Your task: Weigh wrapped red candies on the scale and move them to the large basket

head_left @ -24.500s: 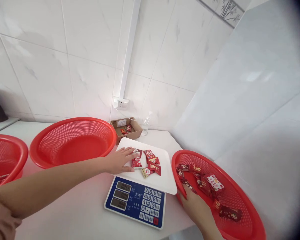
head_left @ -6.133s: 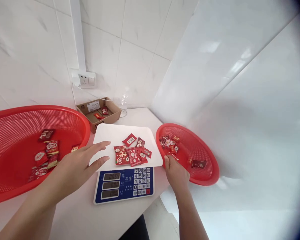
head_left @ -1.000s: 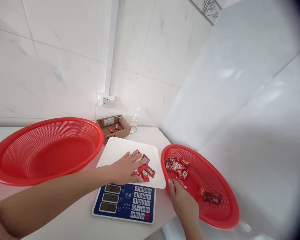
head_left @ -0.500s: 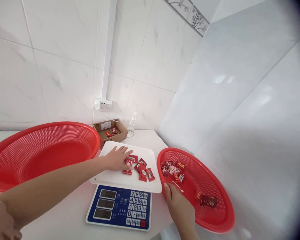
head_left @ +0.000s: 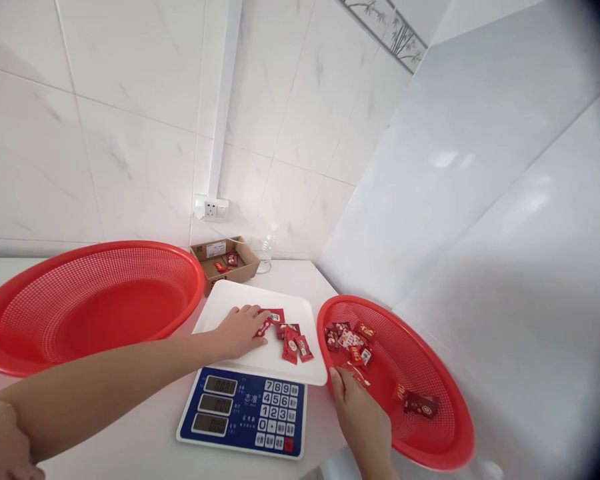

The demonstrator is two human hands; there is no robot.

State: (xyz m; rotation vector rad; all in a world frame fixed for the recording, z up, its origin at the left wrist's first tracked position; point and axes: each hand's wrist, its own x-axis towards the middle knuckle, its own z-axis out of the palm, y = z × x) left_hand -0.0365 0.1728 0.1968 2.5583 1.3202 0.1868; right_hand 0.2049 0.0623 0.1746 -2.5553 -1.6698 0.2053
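My left hand lies on a white plastic board, its fingertips touching small red candy packets. The board rests on a blue digital scale. My right hand is at the near rim of a small red mesh basket, gripping it with the thumb on top. Several loose packets lie in that basket near the fingers, and a dark red packet lies further in. The left hand hides part of the packets.
A large red mesh basket stands left of the board, with nothing visible inside. Behind the board are a cardboard box holding a few packets, a plastic bottle and a wall socket. Tiled walls close the corner.
My left hand has shifted slightly over the packets on the board, and the view has moved a little. Compared with the earlier frames, fewer packets lie on the board.
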